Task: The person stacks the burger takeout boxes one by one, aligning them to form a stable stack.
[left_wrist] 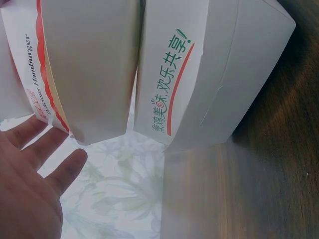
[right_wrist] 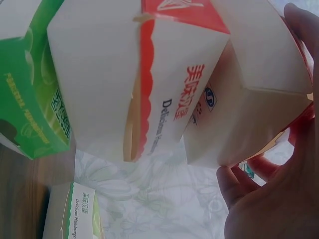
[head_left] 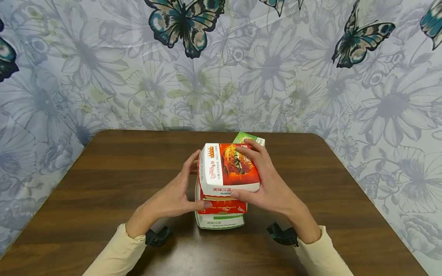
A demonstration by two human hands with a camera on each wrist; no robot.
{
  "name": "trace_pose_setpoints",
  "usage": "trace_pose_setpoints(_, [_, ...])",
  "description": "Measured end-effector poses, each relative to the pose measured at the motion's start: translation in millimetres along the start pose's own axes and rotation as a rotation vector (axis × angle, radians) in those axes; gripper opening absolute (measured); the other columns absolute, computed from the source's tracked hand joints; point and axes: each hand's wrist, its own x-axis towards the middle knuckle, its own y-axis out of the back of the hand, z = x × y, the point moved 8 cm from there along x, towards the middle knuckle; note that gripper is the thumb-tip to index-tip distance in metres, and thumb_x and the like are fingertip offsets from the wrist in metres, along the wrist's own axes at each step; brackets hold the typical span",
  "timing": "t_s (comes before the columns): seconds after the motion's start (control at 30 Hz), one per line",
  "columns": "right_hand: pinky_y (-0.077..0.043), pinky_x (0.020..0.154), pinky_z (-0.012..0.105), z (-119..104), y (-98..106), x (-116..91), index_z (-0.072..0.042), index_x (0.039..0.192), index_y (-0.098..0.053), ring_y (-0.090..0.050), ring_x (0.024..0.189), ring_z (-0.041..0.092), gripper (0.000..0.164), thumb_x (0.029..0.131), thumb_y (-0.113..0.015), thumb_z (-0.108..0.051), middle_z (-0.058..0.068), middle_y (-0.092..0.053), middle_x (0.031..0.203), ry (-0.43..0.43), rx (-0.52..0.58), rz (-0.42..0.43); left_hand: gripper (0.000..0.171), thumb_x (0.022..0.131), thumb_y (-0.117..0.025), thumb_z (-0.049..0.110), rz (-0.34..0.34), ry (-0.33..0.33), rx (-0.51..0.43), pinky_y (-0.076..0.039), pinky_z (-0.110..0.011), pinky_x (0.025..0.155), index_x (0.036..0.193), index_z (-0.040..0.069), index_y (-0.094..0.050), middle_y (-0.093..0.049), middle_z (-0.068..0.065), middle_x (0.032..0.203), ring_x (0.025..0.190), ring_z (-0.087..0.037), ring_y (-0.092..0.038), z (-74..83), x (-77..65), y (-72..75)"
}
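Three hamburger boxes stand stacked in the head view. Lowest is a green-and-white hamburger box (head_left: 221, 222), with a red-and-white middle hamburger box (head_left: 228, 207) on it. The red-and-white top hamburger box (head_left: 210, 180), with a burger picture on its lid, sits shifted to the right and tilted against the middle one in the right wrist view. My right hand (head_left: 269, 180) grips the top box, thumb at its front and fingers over its right side. Along the stack's left side rests my left hand (head_left: 172, 195), thumb across the middle box's front, fingers extended in the left wrist view.
Behind the stack, to the right, another green-and-white hamburger box (head_left: 249, 138) stands on the brown wooden table (head_left: 121, 184). A wall covering with flowers and butterflies (head_left: 221, 84) rises past the table's far edge. Dark wrist cameras (head_left: 158, 236) are strapped under both wrists.
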Motion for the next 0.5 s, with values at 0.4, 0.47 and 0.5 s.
trace_pose_setpoints(0.4, [-0.055, 0.099, 0.046, -6.0, -6.4, -1.2, -0.035, 0.158, -0.031, -0.026, 0.148, 0.025, 0.097, 0.079, -0.087, -0.033, -0.007, -0.011, 0.169, 0.017, -0.051, -0.019, 0.139, 0.075, -0.094, 0.026, 0.014, -0.038, -0.021, -0.038, -0.066, 0.11, 0.163, 0.036, 0.012, -0.03, -0.009, 0.158, 0.139, -0.029, -0.037, 2.5, -0.3, 0.8])
trace_pose_setpoints(0.47, [-0.053, 0.101, 0.048, -6.1, -7.0, -1.3, -0.035, 0.158, -0.031, -0.025, 0.149, 0.024, 0.097, 0.079, -0.087, -0.033, -0.007, -0.01, 0.169, 0.016, -0.059, -0.016, 0.139, 0.074, -0.095, 0.025, 0.01, -0.045, -0.023, -0.038, -0.064, 0.111, 0.163, 0.036, 0.012, -0.03, -0.007, 0.158, 0.139, -0.026, -0.036, 2.8, -0.1, 0.7])
trace_pose_setpoints(0.5, [-0.053, 0.102, 0.048, -6.3, -7.3, -1.3, -0.036, 0.158, -0.03, -0.025, 0.149, 0.024, 0.097, 0.079, -0.087, -0.034, -0.008, -0.01, 0.169, 0.014, -0.06, -0.015, 0.139, 0.074, -0.095, 0.025, 0.01, -0.049, -0.021, -0.039, -0.063, 0.111, 0.163, 0.035, 0.012, -0.031, -0.007, 0.157, 0.139, -0.025, -0.037, 3.2, 0.1, 0.8])
